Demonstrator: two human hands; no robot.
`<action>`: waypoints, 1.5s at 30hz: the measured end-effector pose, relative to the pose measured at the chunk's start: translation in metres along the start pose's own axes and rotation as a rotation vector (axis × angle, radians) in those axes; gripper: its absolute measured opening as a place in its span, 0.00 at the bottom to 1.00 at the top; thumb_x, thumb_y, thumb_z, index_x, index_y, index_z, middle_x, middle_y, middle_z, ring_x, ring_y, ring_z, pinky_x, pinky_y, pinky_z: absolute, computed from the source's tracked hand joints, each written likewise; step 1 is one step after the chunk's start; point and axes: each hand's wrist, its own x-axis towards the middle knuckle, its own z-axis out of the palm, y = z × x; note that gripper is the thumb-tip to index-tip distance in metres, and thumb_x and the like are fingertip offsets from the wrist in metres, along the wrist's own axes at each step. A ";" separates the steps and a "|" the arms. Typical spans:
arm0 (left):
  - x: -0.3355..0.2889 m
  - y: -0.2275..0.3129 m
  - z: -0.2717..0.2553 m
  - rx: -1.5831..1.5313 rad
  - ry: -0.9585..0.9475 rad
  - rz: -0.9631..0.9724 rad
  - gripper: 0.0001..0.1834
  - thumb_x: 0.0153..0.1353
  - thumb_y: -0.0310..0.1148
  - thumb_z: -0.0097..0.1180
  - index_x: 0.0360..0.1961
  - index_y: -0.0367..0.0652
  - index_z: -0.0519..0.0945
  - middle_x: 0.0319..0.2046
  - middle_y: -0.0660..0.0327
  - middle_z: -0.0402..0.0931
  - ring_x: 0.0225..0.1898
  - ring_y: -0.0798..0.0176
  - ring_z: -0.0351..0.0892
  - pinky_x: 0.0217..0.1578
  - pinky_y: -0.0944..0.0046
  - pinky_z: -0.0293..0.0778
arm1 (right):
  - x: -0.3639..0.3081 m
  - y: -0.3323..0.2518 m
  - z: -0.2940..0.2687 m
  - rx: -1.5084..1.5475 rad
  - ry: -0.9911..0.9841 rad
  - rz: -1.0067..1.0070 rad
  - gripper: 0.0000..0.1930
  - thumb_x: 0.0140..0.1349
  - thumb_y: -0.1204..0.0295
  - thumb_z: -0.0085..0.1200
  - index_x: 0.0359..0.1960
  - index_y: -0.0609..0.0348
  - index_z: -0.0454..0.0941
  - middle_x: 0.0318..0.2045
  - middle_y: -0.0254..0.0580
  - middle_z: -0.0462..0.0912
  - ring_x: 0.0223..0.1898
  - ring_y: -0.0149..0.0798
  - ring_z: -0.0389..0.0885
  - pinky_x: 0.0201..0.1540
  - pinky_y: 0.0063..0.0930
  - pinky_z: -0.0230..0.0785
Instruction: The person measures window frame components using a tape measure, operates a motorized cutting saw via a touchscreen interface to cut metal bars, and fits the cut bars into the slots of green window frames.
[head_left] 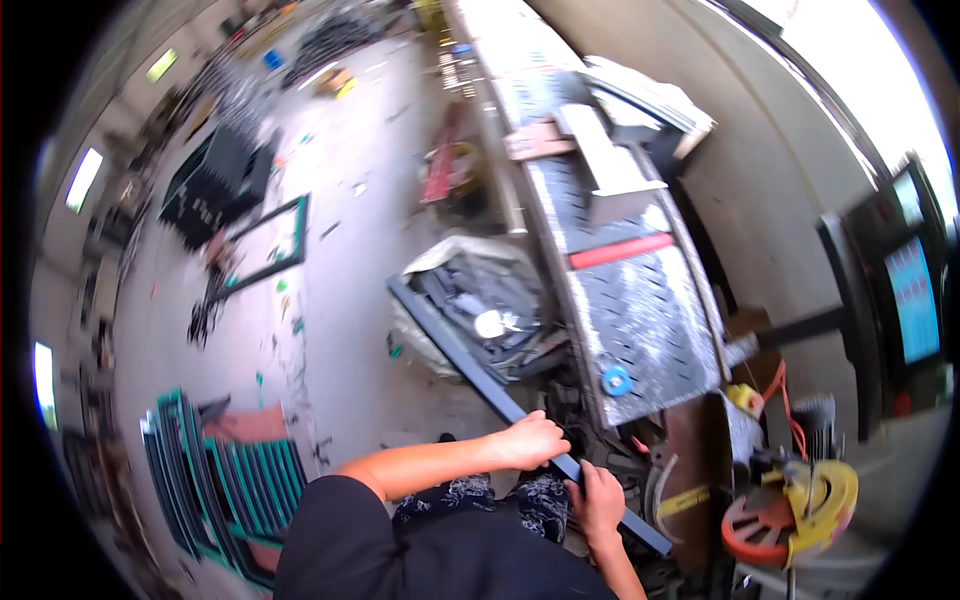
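A long dark grey metal bar point(470, 368) slants across in front of my body, its far end over a white sack point(408, 330) and its near end low on the right. My left hand point(533, 441) is closed around the bar near its middle. Farther down the same bar, my right hand point(598, 500) grips it close to the near end. Inside the sack lie several dark offcuts point(480, 295). Parts of the fingers of both hands are hidden.
Right of me runs a long metal workbench point(640, 330) carrying a blue disc point(616, 380), a red strip point(622, 251) and cardboard pieces. A yellow and orange saw point(790, 515) and a screen point(910, 300) stand beyond it. Green-edged frames point(240, 480) are stacked on the left floor.
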 end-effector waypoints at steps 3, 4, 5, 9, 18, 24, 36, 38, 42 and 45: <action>-0.072 -0.022 0.032 -0.050 0.325 -0.150 0.14 0.45 0.35 0.65 0.34 0.48 0.77 0.31 0.64 0.75 0.43 0.57 0.75 0.46 0.56 0.64 | 0.022 -0.044 0.030 0.040 -0.037 -0.068 0.21 0.50 0.63 0.66 0.43 0.59 0.79 0.31 0.47 0.79 0.32 0.52 0.79 0.35 0.42 0.71; -0.102 -0.028 0.034 -0.124 0.387 -0.225 0.18 0.44 0.36 0.66 0.37 0.47 0.77 0.36 0.64 0.73 0.47 0.58 0.73 0.54 0.55 0.62 | 0.029 -0.063 0.042 0.069 -0.086 -0.061 0.20 0.51 0.63 0.66 0.43 0.60 0.79 0.29 0.48 0.79 0.32 0.52 0.79 0.35 0.42 0.71; -0.136 -0.031 0.025 -0.116 0.494 -0.303 0.23 0.44 0.37 0.68 0.44 0.47 0.77 0.42 0.61 0.72 0.52 0.56 0.71 0.61 0.53 0.58 | 0.036 -0.083 0.056 0.098 -0.136 -0.051 0.19 0.52 0.63 0.66 0.42 0.61 0.80 0.28 0.49 0.79 0.31 0.53 0.79 0.34 0.42 0.71; -0.291 -0.052 0.033 -0.129 1.095 -0.888 0.27 0.51 0.37 0.66 0.52 0.42 0.73 0.50 0.56 0.70 0.55 0.50 0.69 0.57 0.50 0.65 | 0.048 -0.168 0.131 0.226 -0.253 -0.122 0.16 0.55 0.64 0.63 0.39 0.65 0.81 0.28 0.53 0.80 0.32 0.55 0.79 0.36 0.42 0.71; -0.529 -0.110 0.161 -1.379 1.873 -0.899 0.33 0.59 0.56 0.60 0.52 0.37 0.72 0.41 0.56 0.80 0.46 0.64 0.80 0.45 0.65 0.75 | 0.069 -0.424 0.282 0.372 -0.576 -0.548 0.15 0.59 0.68 0.60 0.39 0.71 0.79 0.30 0.57 0.82 0.33 0.51 0.82 0.39 0.36 0.72; -0.625 -0.082 0.151 -1.827 2.407 -0.143 0.27 0.67 0.45 0.54 0.56 0.33 0.68 0.51 0.48 0.75 0.56 0.50 0.75 0.59 0.51 0.70 | 0.079 -0.551 0.350 0.392 -0.944 -0.807 0.14 0.60 0.70 0.60 0.41 0.71 0.80 0.28 0.43 0.82 0.31 0.31 0.77 0.37 0.26 0.71; -0.936 -0.074 0.212 -0.338 3.636 -0.385 0.28 0.64 0.62 0.46 0.44 0.46 0.74 0.34 0.59 0.79 0.36 0.60 0.80 0.42 0.58 0.77 | 0.186 -0.809 0.474 0.332 -0.811 -1.637 0.15 0.55 0.67 0.61 0.41 0.62 0.79 0.30 0.50 0.80 0.31 0.55 0.79 0.34 0.44 0.71; -0.988 -0.006 0.262 0.050 3.528 -0.785 0.23 0.65 0.59 0.48 0.32 0.49 0.71 0.23 0.63 0.73 0.26 0.63 0.73 0.31 0.62 0.73 | 0.219 -0.846 0.504 0.345 -0.814 -1.724 0.13 0.57 0.66 0.58 0.40 0.62 0.78 0.28 0.49 0.80 0.30 0.54 0.78 0.33 0.45 0.70; -1.025 0.159 0.292 0.659 3.554 -0.624 0.20 0.64 0.55 0.53 0.30 0.49 0.71 0.21 0.69 0.66 0.23 0.70 0.65 0.27 0.70 0.67 | 0.254 -0.912 0.569 0.309 -0.953 -1.629 0.09 0.61 0.67 0.55 0.35 0.60 0.79 0.25 0.46 0.78 0.26 0.51 0.77 0.30 0.40 0.69; -1.035 0.207 0.256 1.158 3.479 -1.121 0.19 0.65 0.49 0.56 0.31 0.46 0.69 0.20 0.69 0.62 0.22 0.71 0.64 0.23 0.70 0.64 | 0.229 -0.974 0.616 0.271 -0.988 -1.561 0.12 0.55 0.64 0.63 0.31 0.60 0.80 0.22 0.45 0.78 0.24 0.50 0.77 0.28 0.38 0.69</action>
